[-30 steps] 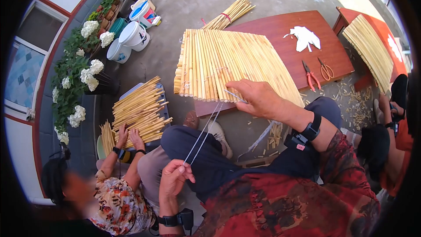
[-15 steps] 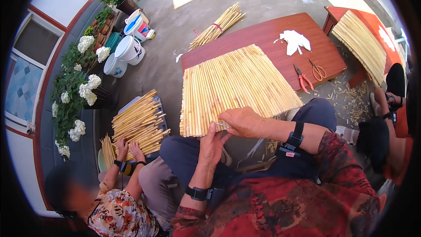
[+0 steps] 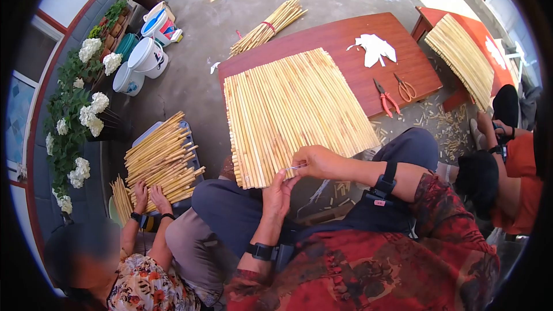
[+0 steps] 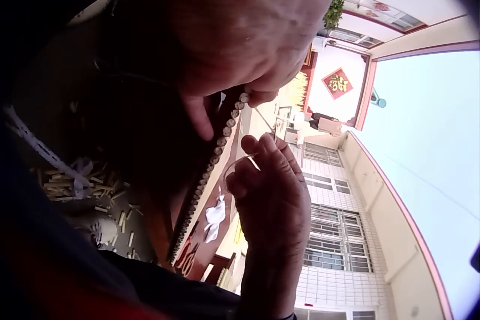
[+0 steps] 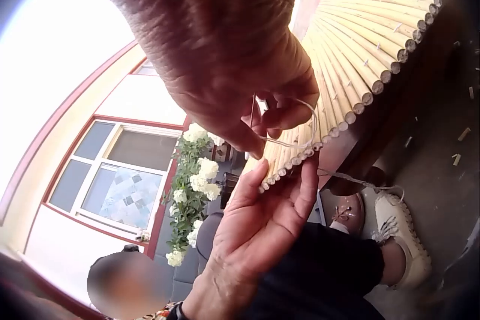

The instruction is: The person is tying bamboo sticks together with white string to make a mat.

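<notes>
A mat of pale reed sticks bound side by side [image 3: 291,112] lies on a low red-brown table, its near edge sticking out over the person's lap. At that edge the left hand [image 3: 277,196] grips the stick ends, thumb on top and fingers underneath, as the right wrist view shows. Right beside it, the right hand [image 3: 318,163] pinches a thin pale string [image 5: 316,121] between thumb and fingers above the mat. The string makes a loop near the stick ends in the right wrist view. Small string stitches dot the mat's surface there.
Pliers [image 3: 386,98], scissors [image 3: 405,87] and a crumpled white cloth [image 3: 374,50] lie on the table [image 3: 345,29]. Behind it is a tied stick bundle [image 3: 269,26]. At left another person handles loose sticks [image 3: 158,155] on a tray. Cut stick bits [image 3: 446,121] litter the floor.
The left hand has left the stretched string loop and come up to the mat's near edge, beside the right hand. The mat's near edge has come down toward the lap.
</notes>
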`<move>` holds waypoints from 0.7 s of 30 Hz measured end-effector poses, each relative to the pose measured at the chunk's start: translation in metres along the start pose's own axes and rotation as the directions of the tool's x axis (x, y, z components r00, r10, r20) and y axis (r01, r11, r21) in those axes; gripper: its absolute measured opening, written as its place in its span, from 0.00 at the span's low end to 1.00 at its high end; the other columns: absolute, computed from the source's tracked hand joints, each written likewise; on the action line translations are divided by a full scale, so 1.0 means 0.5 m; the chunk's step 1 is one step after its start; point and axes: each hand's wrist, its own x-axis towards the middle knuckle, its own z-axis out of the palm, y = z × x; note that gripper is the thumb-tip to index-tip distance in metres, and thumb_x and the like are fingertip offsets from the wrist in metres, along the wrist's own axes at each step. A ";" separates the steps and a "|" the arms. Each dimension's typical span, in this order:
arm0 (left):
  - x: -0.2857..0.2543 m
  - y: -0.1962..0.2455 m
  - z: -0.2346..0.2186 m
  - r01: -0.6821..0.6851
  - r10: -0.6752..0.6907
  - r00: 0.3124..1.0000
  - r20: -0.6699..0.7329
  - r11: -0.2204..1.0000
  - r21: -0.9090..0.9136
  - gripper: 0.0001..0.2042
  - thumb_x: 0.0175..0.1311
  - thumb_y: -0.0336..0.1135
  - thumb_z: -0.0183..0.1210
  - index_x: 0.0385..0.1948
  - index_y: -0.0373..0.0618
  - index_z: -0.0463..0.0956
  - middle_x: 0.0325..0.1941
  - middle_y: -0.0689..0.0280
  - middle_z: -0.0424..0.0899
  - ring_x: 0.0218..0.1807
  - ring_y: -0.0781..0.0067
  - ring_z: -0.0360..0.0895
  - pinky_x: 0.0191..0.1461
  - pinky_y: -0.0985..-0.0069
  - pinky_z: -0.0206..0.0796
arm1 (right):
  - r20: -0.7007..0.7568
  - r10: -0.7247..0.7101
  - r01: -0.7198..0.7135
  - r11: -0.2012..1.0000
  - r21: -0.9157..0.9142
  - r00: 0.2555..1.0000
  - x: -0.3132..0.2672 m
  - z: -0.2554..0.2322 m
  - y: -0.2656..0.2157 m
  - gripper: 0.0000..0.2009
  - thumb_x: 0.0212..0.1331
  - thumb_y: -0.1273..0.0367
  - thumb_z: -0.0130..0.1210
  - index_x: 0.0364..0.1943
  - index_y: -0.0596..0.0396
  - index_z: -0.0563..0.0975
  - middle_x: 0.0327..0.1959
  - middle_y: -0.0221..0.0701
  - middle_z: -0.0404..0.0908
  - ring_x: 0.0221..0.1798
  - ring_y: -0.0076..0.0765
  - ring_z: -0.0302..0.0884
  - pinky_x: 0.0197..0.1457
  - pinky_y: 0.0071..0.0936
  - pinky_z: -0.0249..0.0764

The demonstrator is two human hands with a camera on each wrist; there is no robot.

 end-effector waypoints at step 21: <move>0.032 -0.045 -0.070 0.029 -0.027 0.999 0.044 0.998 -0.048 0.19 0.57 0.28 0.49 0.51 0.40 0.59 0.49 0.61 0.69 0.47 0.66 0.70 0.46 0.66 0.68 | -0.050 0.351 -0.325 0.906 0.272 0.935 0.139 -0.268 -0.201 0.07 0.52 0.69 0.50 0.32 0.56 0.74 0.15 0.20 0.68 0.14 0.11 0.57 0.14 0.12 0.52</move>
